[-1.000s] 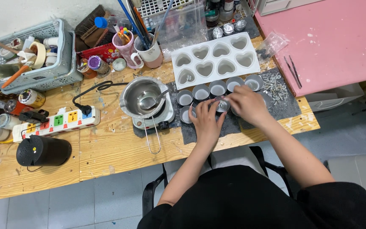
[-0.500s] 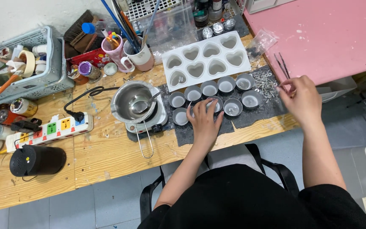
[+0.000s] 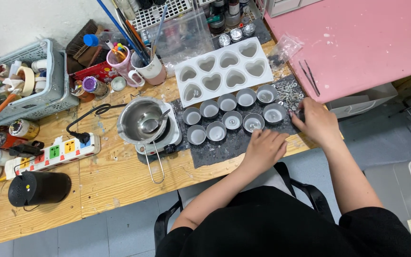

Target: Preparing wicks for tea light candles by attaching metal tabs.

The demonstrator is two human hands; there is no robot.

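Observation:
Several small round metal cups (image 3: 232,120) stand in two rows on a dark mat (image 3: 224,145) on the wooden bench. My left hand (image 3: 265,148) lies on the mat at the bench's front edge, fingertips just below the cup (image 3: 253,123) second from the right in the front row, holding nothing. My right hand (image 3: 316,123) rests at the mat's right end, its curled fingertips in a scatter of small metal pieces (image 3: 291,94) beside the rightmost cup (image 3: 274,113). What the fingers hold is hidden. A white mould with heart-shaped cavities (image 3: 220,71) lies behind the cups.
A steel pot with a spoon (image 3: 143,121) sits on a small hot plate left of the cups. Farther left are a power strip (image 3: 48,154), a black speaker (image 3: 39,188) and a grey basket (image 3: 24,90). Mugs of brushes (image 3: 141,64) stand behind. Tweezers (image 3: 308,77) lie on the pink tabletop (image 3: 357,38).
My left hand has slid right from the middle cups to the mat's front edge. My right hand went out towards the tweezers, then came back down to the metal pieces.

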